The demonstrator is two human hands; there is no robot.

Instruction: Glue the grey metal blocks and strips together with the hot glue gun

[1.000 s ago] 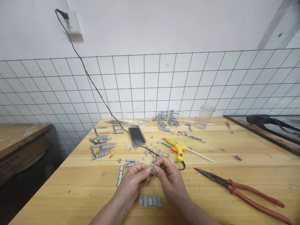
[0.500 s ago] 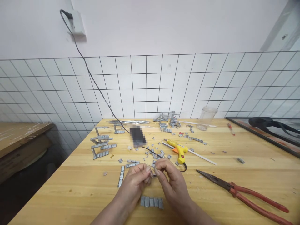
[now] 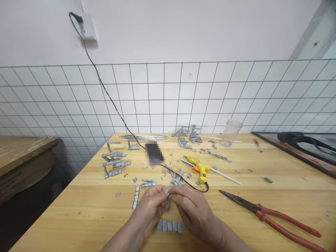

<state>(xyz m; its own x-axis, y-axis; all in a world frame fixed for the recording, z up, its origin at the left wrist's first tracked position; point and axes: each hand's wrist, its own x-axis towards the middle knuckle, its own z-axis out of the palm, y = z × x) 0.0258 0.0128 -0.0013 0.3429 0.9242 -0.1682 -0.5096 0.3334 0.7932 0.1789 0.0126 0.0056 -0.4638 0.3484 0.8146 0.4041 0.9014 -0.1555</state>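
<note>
My left hand (image 3: 152, 203) and my right hand (image 3: 193, 206) meet at the fingertips near the table's front. Each pinches at something tiny between them, too small and too covered to name. Just below the hands lies a row of joined grey pieces (image 3: 169, 226). Another narrow grey strip (image 3: 135, 197) rests left of my left hand. Beyond my fingers is a pile of small grey pieces (image 3: 177, 178). A yellow glue gun (image 3: 201, 169) lies behind my right hand, its black cord curving past the pile.
Red-handled pliers (image 3: 259, 211) lie at the right. Grey stepped structures (image 3: 114, 162) stand at the left, more (image 3: 187, 134) at the back. A dark blurred device (image 3: 154, 153), a clear cup (image 3: 231, 133) and a black-edged frame (image 3: 294, 150) are also on the table (image 3: 86, 217).
My right hand has turned, its fingers now flatter and closer over the left fingertips. More of the grey pile and the black cord shows behind it. The left hand has barely moved.
</note>
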